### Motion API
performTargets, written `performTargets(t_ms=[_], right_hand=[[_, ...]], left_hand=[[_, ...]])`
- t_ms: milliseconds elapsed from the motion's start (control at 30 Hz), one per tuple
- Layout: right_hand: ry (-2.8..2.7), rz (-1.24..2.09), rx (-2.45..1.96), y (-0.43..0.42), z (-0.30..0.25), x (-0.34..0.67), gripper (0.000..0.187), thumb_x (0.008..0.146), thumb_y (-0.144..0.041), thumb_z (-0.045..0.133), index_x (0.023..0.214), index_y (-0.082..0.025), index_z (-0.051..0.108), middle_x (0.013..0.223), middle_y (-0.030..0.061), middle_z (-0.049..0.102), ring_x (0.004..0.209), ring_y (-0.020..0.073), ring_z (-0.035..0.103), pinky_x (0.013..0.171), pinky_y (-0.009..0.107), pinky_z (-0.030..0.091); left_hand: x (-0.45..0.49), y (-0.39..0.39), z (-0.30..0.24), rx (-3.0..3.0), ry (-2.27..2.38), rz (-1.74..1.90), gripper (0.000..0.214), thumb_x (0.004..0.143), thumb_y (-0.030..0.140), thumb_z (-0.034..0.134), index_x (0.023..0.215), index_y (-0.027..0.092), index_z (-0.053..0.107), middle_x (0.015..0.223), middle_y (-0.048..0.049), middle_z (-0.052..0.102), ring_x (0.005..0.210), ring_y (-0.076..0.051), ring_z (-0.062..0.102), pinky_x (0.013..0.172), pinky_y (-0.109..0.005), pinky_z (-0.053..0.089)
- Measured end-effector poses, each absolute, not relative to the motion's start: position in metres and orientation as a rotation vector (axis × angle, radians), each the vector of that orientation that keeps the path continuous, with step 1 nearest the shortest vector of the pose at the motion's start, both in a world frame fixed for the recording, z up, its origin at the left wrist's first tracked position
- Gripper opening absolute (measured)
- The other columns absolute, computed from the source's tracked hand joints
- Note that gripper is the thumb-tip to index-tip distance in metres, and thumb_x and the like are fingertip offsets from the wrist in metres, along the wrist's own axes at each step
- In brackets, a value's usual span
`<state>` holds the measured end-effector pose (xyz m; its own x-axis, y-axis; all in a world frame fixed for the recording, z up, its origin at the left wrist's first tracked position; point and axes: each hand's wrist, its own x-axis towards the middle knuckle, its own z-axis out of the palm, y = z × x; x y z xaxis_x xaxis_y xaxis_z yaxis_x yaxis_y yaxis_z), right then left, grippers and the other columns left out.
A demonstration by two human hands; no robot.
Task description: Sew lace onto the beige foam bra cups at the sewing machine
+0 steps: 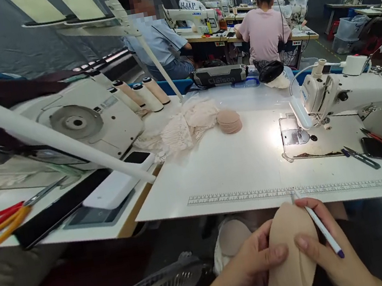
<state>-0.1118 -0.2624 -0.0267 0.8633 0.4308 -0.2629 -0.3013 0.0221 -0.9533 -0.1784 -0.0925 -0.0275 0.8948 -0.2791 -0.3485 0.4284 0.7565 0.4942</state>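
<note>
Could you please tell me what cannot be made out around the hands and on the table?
All in the head view:
- Beige pieces: lower end cut off by the bottom edge; overlap hides their number.
- Left hand: fingertips hidden behind the beige pieces, thumb excepted.
- Ruler scale: figures too small to read.
- Right-hand sewing machine: far end cut off by the right edge.

Beyond the right hand (336, 253), a lamp (300, 113) makes glare on the worktop (218, 172); far left of this hand, shapes look stretched.
</note>
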Motion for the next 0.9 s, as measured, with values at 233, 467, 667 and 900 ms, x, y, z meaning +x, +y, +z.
performTargets(t_ms=[233, 467, 667, 900], right_hand=[[-0.278, 0.42, -1.456, -0.265, -0.027, -0.109, 0.058, 0.086, -0.062, 0.072, 0.134, -0.031, 0.061, 0.137, 0.0086, 0.061, 0.129, 0.0341, 0.055, 0.111, 0.048, 0.044], [-0.143, 0.521, -1.119, -0.253, -0.04, -0.103, 0.031, 0.099, -0.05, 0.059, 0.122, -0.031, 0.065, 0.132, 0.0077, 0.066, 0.122, 0.0289, 0.061, 0.106, 0.047, 0.049], [-0.091, 0.525, -1.264, -0.244, -0.032, -0.104, 0.023, 0.096, -0.047, 0.066, 0.11, -0.028, 0.065, 0.117, 0.0045, 0.07, 0.107, 0.0228, 0.063, 0.099, 0.039, 0.05], [-0.101, 0.521, -1.077, -0.242, -0.034, -0.1, 0.021, 0.1, -0.049, 0.06, 0.113, -0.032, 0.062, 0.108, 0.0011, 0.07, 0.098, 0.0203, 0.066, 0.09, 0.036, 0.053]], left_hand=[[-0.171, -0.098, -0.028, 0.686, 0.213, -0.27, 0.079, 0.072, 0.031, 0.093, 0.143, 0.028, 0.058, 0.138, -0.0113, 0.064, 0.131, -0.034, 0.059, 0.109, -0.044, 0.048], [-0.174, -0.099, -0.038, 0.647, 0.257, -0.276, 0.053, 0.09, 0.054, 0.071, 0.14, 0.036, 0.064, 0.142, -0.0042, 0.063, 0.141, -0.033, 0.05, 0.121, -0.047, 0.037], [-0.175, -0.097, -0.043, 0.66, 0.269, -0.32, 0.063, 0.085, 0.045, 0.082, 0.142, 0.026, 0.062, 0.137, -0.0111, 0.066, 0.134, -0.032, 0.056, 0.117, -0.045, 0.039], [-0.174, -0.105, -0.047, 0.578, 0.262, -0.292, 0.065, 0.086, 0.056, 0.077, 0.141, 0.025, 0.061, 0.136, -0.0109, 0.066, 0.132, -0.031, 0.058, 0.113, -0.04, 0.044]])
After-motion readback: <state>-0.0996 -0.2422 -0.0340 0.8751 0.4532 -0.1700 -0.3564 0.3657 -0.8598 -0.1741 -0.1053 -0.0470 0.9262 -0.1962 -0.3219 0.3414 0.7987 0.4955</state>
